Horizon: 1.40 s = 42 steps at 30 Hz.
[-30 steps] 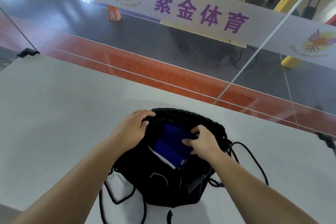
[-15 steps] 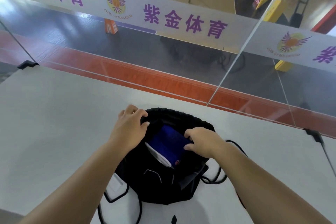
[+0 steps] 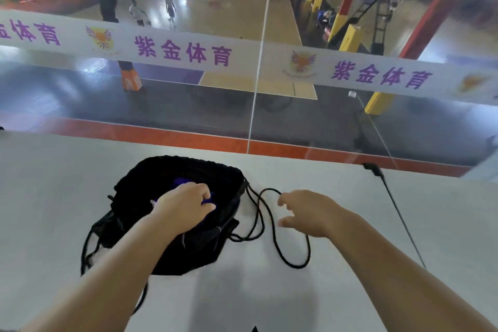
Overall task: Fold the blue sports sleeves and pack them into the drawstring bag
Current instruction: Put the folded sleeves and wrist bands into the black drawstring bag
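The black drawstring bag lies on the white tabletop with its mouth facing away from me. Only scraps of the blue sports sleeves show inside the mouth. My left hand sits in the opening, fingers curled down over the blue fabric and thumb beside it. My right hand hovers just right of the bag with fingers spread and loosely bent, holding nothing. It is right beside the black drawstring cord, which trails in a loop across the table.
A thin black cable runs across the table on the right, from a clip at the far edge. Beyond that edge stands a glass barrier with a white banner; a sports hall floor lies below.
My right hand left the bag's mouth and moved right, over the cord. My left hand shifted from the bag's left rim onto the sleeves. The sleeves are less exposed, and my view tilted up.
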### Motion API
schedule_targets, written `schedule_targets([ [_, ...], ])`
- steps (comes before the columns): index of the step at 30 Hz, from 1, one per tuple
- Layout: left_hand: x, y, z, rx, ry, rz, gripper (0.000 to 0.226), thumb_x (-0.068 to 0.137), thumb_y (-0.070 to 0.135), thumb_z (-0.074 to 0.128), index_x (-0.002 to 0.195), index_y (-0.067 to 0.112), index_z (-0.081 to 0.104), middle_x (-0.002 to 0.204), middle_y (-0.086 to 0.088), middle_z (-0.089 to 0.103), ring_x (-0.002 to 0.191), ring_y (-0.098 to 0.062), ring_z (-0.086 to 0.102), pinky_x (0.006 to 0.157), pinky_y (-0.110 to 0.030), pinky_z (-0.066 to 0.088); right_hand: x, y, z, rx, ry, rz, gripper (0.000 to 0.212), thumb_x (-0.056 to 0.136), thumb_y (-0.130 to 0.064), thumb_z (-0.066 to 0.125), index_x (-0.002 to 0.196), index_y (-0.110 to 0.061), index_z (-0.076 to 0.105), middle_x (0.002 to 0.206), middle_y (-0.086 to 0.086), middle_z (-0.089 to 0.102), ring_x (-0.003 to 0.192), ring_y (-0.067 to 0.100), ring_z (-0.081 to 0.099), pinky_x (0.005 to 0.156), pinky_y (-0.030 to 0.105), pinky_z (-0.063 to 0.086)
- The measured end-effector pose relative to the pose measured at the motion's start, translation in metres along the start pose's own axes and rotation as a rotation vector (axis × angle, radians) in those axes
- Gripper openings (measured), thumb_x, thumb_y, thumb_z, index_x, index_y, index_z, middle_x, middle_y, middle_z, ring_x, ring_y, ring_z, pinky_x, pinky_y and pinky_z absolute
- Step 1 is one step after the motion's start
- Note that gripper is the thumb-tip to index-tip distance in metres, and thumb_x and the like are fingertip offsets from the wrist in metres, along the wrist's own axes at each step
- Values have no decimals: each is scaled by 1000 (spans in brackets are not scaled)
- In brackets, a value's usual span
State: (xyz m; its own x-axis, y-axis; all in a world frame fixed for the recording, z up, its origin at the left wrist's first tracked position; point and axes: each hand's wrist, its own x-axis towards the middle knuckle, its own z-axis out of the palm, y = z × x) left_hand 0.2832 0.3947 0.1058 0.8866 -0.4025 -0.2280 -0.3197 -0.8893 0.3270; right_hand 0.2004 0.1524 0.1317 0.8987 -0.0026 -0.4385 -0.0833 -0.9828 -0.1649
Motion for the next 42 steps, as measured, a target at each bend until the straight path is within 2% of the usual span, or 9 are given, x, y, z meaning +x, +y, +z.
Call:
schedule_targets([
  [5, -31, 89, 47, 13, -86, 44, 28, 88, 42, 54, 108, 23, 59, 108, 4, 62, 91, -16, 58, 81, -33, 51, -82, 80, 29, 73, 1, 128, 49, 89, -45, 57, 133, -26, 45, 133, 0, 54, 116, 20, 54, 94, 35, 45],
  [9, -54, 157, 88, 19, -143, 98, 32, 88, 44, 53, 112, 24, 58, 115, 3, 62, 101, -18, 59, 88, -34, 50, -145, 144, 54, 99, -14, 228, 50, 89, -47, 57, 133, -27, 44, 133, 0, 53, 117, 20, 53, 95, 35, 44],
  [14, -76, 240, 131, 18, -219, 203, 32, 89, 45, 52, 114, 25, 56, 117, 5, 61, 104, -19, 59, 90, -35, 49, -219, 215, 75, 153, -46, 357, 51, 90, -47, 56, 134, -26, 43, 135, 2, 52, 117, 21, 53, 95, 35, 45],
  [19, -78, 312, 175, 23, -279, 330, 32, 90, 47, 52, 113, 26, 57, 112, 6, 63, 101, -16, 59, 82, -31, 47, -271, 277, 90, 216, -44, 474, 50, 90, -46, 55, 134, -26, 43, 133, 0, 52, 116, 19, 52, 94, 33, 44],
  [30, -33, 492, 259, 75, -414, 474, 38, 90, 51, 50, 119, 27, 55, 121, 4, 62, 105, -17, 60, 89, -34, 50, -331, 436, 102, 312, -21, 635, 49, 89, -48, 55, 133, -28, 43, 129, -4, 53, 112, 14, 53, 91, 31, 45],
  [42, 30, 667, 320, 39, -476, 425, 32, 89, 47, 53, 114, 28, 58, 116, 5, 61, 101, -16, 60, 90, -35, 51, -352, 618, 89, 416, 60, 686, 42, 91, -46, 54, 128, -27, 47, 121, -5, 57, 103, 13, 57, 87, 31, 48],
])
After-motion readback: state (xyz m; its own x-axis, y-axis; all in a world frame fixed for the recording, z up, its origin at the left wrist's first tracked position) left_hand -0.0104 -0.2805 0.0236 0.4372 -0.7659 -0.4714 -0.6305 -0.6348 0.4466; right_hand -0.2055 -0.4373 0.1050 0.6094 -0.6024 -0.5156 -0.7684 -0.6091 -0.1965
